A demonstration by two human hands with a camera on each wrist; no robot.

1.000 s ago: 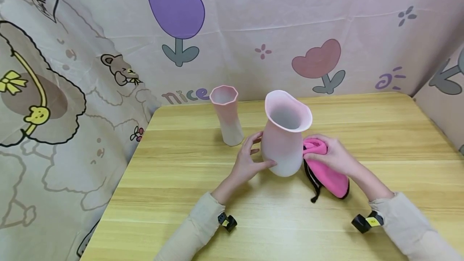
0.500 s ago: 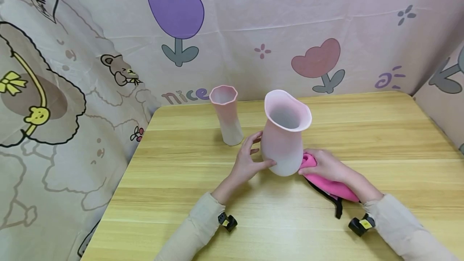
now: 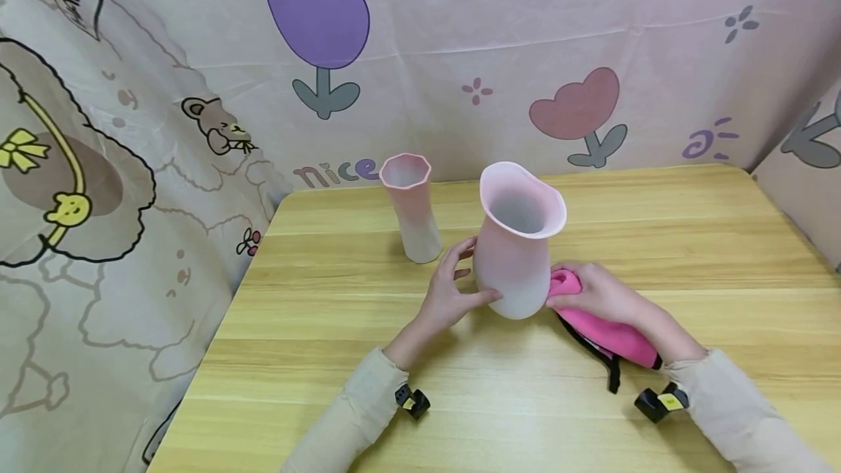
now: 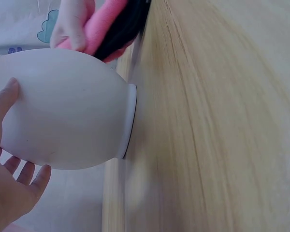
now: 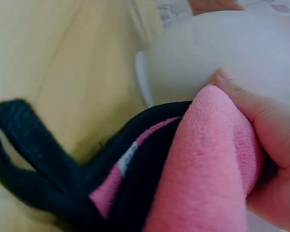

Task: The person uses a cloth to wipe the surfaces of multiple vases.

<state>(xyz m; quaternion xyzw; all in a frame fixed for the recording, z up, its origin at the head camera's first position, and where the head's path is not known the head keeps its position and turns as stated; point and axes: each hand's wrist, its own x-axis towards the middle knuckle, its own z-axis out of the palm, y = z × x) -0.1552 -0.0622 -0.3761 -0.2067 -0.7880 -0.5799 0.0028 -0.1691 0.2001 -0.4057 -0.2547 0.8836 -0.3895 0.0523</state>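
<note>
A wide pink-to-white vase (image 3: pixel 512 268) with a flared wavy rim stands upright on the wooden table. My left hand (image 3: pixel 453 290) grips its lower left side, thumb in front and fingers behind, as the left wrist view (image 4: pixel 63 111) also shows the vase between them. On the other side my right hand (image 3: pixel 601 294) holds a bunched pink cloth (image 3: pixel 611 334) with black edging and a black loop, pressed at the vase's lower right wall. In the right wrist view the cloth (image 5: pixel 203 159) fills the hand, its folded top against the vase. The part under my fingers is hidden.
A slimmer pink-to-white vase (image 3: pixel 414 217) stands behind and left of the wide one. The wooden table (image 3: pixel 315 327) runs back to a printed fabric backdrop (image 3: pixel 434 35), with another sheet of it along the left.
My right hand has slid the cloth down the vase's right side toward the front, then slightly back up; the cloth's tail and loop have swung rightward. My left hand and both vases stay put.
</note>
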